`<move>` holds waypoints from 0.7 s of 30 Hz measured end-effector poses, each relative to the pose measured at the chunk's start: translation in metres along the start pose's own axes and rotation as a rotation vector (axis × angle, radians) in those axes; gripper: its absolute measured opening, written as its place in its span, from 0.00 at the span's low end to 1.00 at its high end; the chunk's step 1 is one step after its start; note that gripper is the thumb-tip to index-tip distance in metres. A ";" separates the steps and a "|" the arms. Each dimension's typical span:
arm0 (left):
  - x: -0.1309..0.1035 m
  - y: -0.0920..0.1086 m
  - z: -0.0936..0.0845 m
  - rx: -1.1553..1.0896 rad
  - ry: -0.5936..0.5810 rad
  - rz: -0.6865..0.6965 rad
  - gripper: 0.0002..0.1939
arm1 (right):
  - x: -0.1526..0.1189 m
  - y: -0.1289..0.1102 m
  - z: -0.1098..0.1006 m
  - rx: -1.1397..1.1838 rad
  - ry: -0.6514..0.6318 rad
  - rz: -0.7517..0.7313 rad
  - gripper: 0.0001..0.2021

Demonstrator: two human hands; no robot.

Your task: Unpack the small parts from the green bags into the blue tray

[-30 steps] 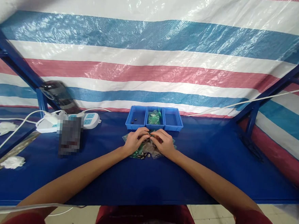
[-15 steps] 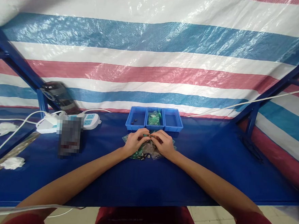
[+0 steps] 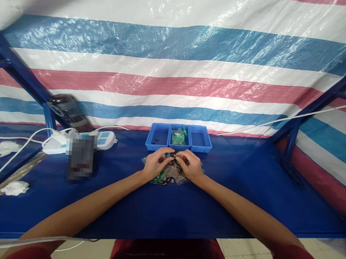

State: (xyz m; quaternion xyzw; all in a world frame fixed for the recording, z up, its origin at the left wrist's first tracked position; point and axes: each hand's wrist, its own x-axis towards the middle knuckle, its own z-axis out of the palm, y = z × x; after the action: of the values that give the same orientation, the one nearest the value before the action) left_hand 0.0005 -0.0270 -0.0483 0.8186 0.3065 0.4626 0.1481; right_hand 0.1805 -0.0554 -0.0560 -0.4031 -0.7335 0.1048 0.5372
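My left hand [image 3: 155, 164] and my right hand [image 3: 191, 167] face each other above a pile of small dark and metallic parts [image 3: 167, 180] lying on clear plastic bags [image 3: 173, 171]. The right thumb and forefinger pinch a small metal part [image 3: 176, 156]; its exact kind is too small to make out. My left thumb and forefinger curve close to it, their tips slightly apart, and anything between them is too small to name. Just beyond the hands stand three joined blue bins [image 3: 156, 147]. Green plastic-wrapped pieces [image 3: 178, 137] fill the middle one, and a few small dark parts [image 3: 157, 139] lie in the left one.
A white power strip [image 3: 107, 140] with cables and a blurred-out dark object [image 3: 81, 158] are on the left of the blue table [image 3: 167, 216]. Behind it stands a dark bottle-like item [image 3: 70, 110]. Crumpled white tissue [image 3: 15, 188] lies far left. Striped sheeting [image 3: 176, 86] hangs behind.
My fingertips have drawn slightly apart from each other, with the right fingers a little more to the right. The bins and the pile look the same.
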 end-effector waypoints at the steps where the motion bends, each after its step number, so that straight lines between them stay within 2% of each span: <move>1: 0.000 -0.001 0.000 0.008 0.000 0.003 0.13 | 0.000 0.000 0.000 0.000 -0.003 -0.001 0.10; 10: -0.002 -0.002 -0.001 0.068 0.003 0.041 0.12 | 0.001 -0.001 0.000 0.009 -0.012 -0.009 0.11; 21: -0.002 0.000 0.000 0.062 0.021 0.010 0.12 | -0.001 0.002 0.001 0.016 -0.016 -0.022 0.09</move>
State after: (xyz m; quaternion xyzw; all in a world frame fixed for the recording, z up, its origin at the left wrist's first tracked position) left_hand -0.0007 -0.0278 -0.0494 0.8193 0.3181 0.4624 0.1171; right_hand 0.1805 -0.0545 -0.0581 -0.3897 -0.7412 0.1080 0.5358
